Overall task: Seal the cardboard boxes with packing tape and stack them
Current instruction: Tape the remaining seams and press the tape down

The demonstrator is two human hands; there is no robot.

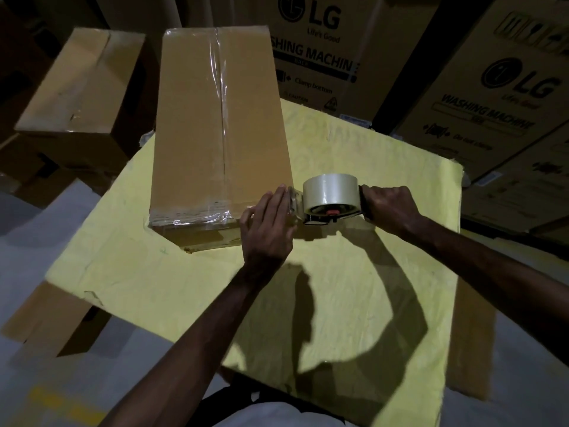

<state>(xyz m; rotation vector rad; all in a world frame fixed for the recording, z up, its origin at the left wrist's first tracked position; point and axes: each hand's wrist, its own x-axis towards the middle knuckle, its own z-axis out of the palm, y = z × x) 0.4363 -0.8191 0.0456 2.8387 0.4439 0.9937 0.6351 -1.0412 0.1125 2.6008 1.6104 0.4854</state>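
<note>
Big printed washing machine boxes (323, 57) stand behind a yellow-covered desk (354, 167). A long cardboard box (197, 134) lies on the desk's far left part, with clear tape along its top seam and near edge. A second box (80, 87) sits off to the left. The tape dispenser (331, 197) hovers just beside the box's near right corner, its handle clenched in the right grip (389, 208). The left grip (268, 223) presses flat-fingered on that corner.

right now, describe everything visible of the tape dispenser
The tape dispenser is a black frame with a red hub and a roll of clear tape, held beside the near right corner of the box over the yellow cover. The right hand grips its handle; the left hand touches its front end with flat fingers.
</note>
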